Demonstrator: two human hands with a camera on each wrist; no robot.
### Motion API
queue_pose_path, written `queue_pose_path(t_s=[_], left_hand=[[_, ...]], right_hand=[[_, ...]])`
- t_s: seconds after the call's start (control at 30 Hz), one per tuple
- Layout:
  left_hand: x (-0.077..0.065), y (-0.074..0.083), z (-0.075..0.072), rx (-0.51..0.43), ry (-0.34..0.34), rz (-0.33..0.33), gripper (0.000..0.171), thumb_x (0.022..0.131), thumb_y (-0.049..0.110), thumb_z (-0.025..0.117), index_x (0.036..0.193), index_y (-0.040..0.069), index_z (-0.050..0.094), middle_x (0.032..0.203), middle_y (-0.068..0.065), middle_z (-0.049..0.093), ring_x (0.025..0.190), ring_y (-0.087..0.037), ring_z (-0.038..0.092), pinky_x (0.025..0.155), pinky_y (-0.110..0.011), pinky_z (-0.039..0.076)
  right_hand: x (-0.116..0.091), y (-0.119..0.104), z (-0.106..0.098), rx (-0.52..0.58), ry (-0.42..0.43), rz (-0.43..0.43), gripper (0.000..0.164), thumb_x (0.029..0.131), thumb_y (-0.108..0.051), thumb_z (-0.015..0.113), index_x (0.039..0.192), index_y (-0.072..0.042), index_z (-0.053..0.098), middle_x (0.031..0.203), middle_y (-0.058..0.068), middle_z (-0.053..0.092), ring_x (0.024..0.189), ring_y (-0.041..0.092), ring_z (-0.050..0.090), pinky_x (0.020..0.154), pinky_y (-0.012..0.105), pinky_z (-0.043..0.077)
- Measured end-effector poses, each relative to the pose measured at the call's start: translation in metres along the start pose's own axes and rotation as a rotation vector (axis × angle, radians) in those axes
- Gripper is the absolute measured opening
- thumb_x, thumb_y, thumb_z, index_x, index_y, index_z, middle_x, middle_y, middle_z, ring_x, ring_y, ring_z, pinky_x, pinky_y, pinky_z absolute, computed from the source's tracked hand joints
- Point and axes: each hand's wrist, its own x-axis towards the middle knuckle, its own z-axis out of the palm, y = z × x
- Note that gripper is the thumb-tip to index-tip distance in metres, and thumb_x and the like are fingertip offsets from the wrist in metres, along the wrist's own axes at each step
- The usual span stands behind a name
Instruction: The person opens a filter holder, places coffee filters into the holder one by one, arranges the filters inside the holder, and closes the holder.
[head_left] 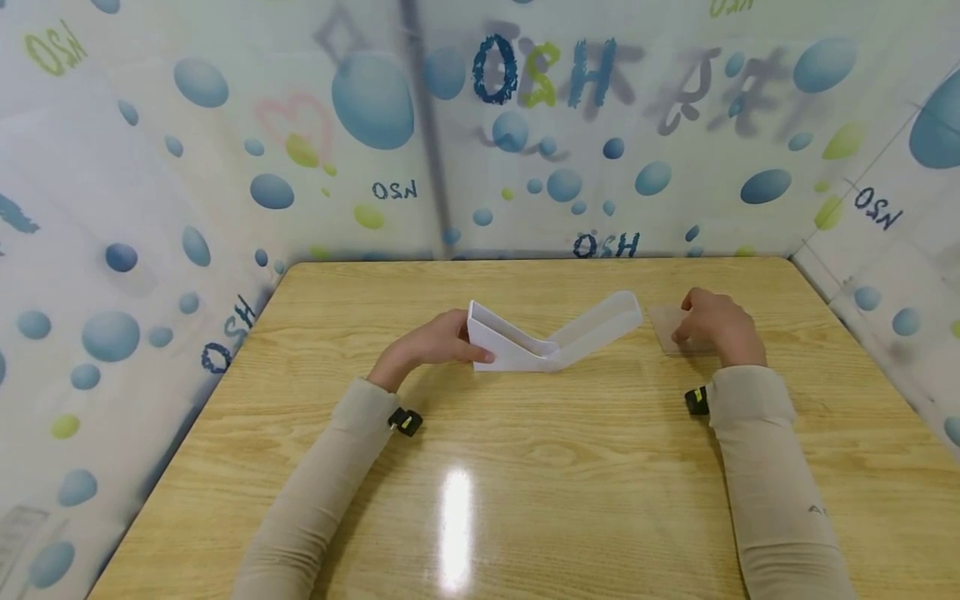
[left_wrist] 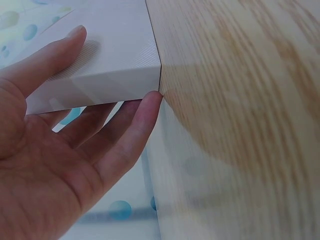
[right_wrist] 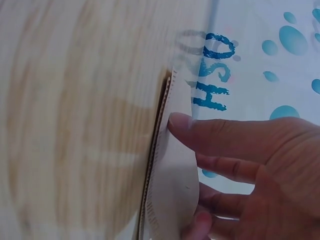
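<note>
A white box [head_left: 502, 346] with its lid [head_left: 600, 325] swung open to the right stands left of the table's middle. My left hand [head_left: 442, 337] grips its left end. In the left wrist view the thumb lies on one broad face of the white box [left_wrist: 115, 45], with the fingers along the other side. Further right, my right hand [head_left: 720, 325] is over a thin, flat, pale packet [head_left: 667, 321] on the table. The right wrist view shows the thumb on the packet [right_wrist: 172, 175], which has a finely toothed edge, and curled fingers at its opposite side, partly hidden.
Both hands are over a wood-grain table [head_left: 555, 467], whose far edge meets a bubble-patterned curtain [head_left: 525, 192]. More of this sheeting hangs at the left and right. Small black devices [head_left: 406, 421] sit at both wrists.
</note>
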Motion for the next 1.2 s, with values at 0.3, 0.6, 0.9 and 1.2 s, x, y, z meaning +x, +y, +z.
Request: queue_pose_path(t_s=[0.3,0.6,0.9,1.2], left_hand=[[0.000,0.000,0.000,-0.009,-0.001,-0.001,0.042,0.093,0.014,0.077,0.130,0.002,0.061,0.114,-0.015,0.072,0.086,-0.017,0.063,0.074,-0.038,0.057],[0.001,0.000,0.000,-0.014,-0.006,0.006,0.043,0.093,0.013,0.076,0.132,0.003,0.061,0.117,-0.015,0.071,0.088,-0.017,0.063,0.076,-0.039,0.056],[0.002,-0.002,0.001,-0.020,-0.008,-0.001,0.042,0.093,0.012,0.076,0.132,0.005,0.061,0.118,-0.014,0.071,0.090,-0.018,0.064,0.076,-0.040,0.057],[0.001,-0.001,0.001,-0.010,-0.009,0.006,0.042,0.093,0.013,0.076,0.132,0.004,0.061,0.118,-0.014,0.071,0.090,-0.018,0.065,0.076,-0.039,0.057]], right_hand=[[0.000,0.006,-0.001,-0.010,0.006,0.019,0.069,0.092,-0.029,0.073,0.141,0.009,0.043,0.142,0.037,0.047,0.117,0.051,0.050,0.094,0.065,0.045],[0.001,0.008,-0.001,-0.012,0.003,-0.003,0.060,0.095,-0.025,0.069,0.139,0.009,0.046,0.139,0.037,0.050,0.114,0.049,0.052,0.091,0.062,0.047],[0.003,0.012,0.000,-0.028,0.022,-0.035,0.046,0.096,-0.009,0.042,0.138,0.008,0.049,0.137,0.038,0.051,0.111,0.048,0.054,0.087,0.061,0.047],[0.006,0.015,0.001,0.000,0.005,-0.045,0.048,0.101,-0.011,0.033,0.142,0.010,0.045,0.145,0.039,0.044,0.126,0.057,0.046,0.100,0.068,0.042]])
